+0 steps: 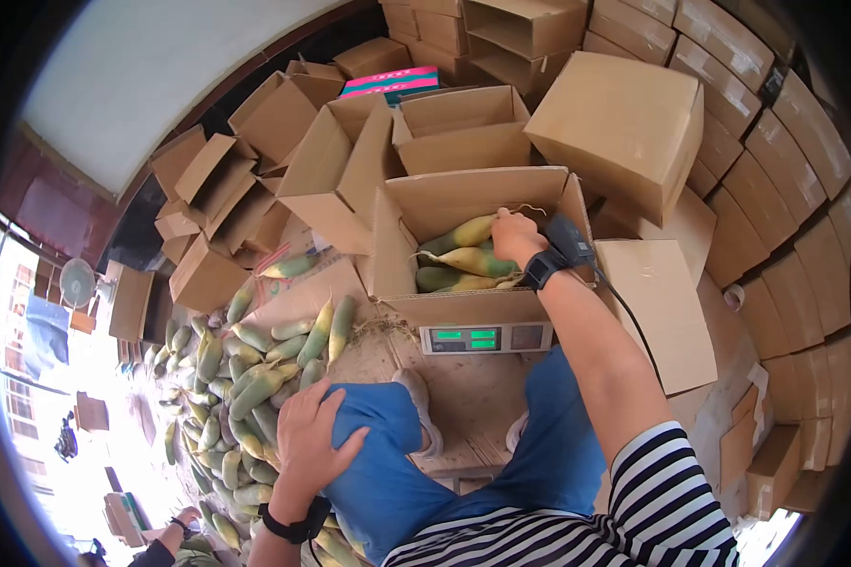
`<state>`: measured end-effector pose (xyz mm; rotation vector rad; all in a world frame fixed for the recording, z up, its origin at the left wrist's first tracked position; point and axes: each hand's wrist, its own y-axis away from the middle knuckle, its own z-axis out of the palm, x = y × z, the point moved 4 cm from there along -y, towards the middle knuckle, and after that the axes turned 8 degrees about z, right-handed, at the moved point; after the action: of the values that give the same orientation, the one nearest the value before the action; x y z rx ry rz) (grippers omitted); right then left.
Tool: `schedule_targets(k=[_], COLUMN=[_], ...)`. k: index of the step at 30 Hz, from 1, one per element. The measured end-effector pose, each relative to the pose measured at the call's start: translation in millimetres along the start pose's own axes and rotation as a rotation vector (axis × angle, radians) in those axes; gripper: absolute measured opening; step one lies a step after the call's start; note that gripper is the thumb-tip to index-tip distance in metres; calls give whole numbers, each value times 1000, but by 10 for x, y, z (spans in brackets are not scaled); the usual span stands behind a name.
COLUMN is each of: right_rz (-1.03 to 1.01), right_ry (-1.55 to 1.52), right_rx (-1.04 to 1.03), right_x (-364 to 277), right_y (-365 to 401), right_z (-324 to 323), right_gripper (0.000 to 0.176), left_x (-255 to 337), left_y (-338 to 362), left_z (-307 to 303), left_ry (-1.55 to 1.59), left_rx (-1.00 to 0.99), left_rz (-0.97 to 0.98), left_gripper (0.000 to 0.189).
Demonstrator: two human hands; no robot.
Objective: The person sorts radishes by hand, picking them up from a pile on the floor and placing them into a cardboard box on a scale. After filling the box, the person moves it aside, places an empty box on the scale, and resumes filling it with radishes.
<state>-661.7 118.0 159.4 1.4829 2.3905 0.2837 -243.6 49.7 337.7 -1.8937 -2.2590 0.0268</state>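
My right hand (517, 236) reaches into an open cardboard box (473, 304), its fingers closed on the end of a green and yellow radish (471, 232) at the top of the box. Below that one, several more radishes (477, 262) lie in the same box. The box stands on a scale (485, 338) whose green display is lit; its digits are too small to read. On my left knee rests my left hand (310, 437), fingers spread and holding nothing.
A large heap of radishes (255, 387) covers the floor at left. Empty open boxes (336, 170) stand behind it. A closed box (615, 118) is at the back right, beside stacked cartons (775, 227). A cardboard sheet (654, 312) lies right. Another person's hand (188, 516) shows lower left.
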Motion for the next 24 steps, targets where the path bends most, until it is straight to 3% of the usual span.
schedule_targets(k=[4, 6, 7, 9, 10, 12, 13, 15, 16, 17, 18, 21, 24], right_rz=[-6, -283, -278, -464, -460, -639, -625, -632, -588, -429, -408, -151, -43], right_ry=[-15, -45, -34, -177, -174, -246, -239, -380, -408, -433, -384, -110, -58], right_rx=[0, 339, 346, 408, 409, 220, 220, 430, 524, 474, 616, 730, 599], right_x=[44, -116, -148, -260, -243, -226, -115, 301, 562, 835, 1084, 1764, 1979], right_y=[131, 527, 652, 960, 1146, 1556, 1672, 1892, 1971, 2027, 2114, 2270, 2612], right_z=[-58, -507, -623, -845, -965, -1159, -1256, -1511, -1583, -1631, -1617, -1077, -317], right_gripper=[45, 45, 45, 33, 33, 39, 39, 35, 32, 31, 30, 44, 68], left_x=[-2, -8, -9, -7, -8, -9, -20, -15, -19, -31, -37, -58, -31], left_y=[14, 43, 50, 69, 72, 78, 94, 121, 138, 153, 161, 168, 130], left_z=[20, 46, 43, 29, 28, 31, 38, 60, 53, 42, 38, 43, 61], left_ry=[26, 20, 16, 13, 12, 23, 26, 49, 36, 21, 30, 23, 5], left_rx=[19, 35, 44, 56, 48, 37, 35, 32, 37, 42, 45, 36, 33], left_rz=[12, 21, 20, 20, 15, 23, 8, 6, -13, -34, -24, -60, -43], left_gripper=[55, 55, 55, 55, 55, 56, 56, 57, 57, 57, 57, 58, 58])
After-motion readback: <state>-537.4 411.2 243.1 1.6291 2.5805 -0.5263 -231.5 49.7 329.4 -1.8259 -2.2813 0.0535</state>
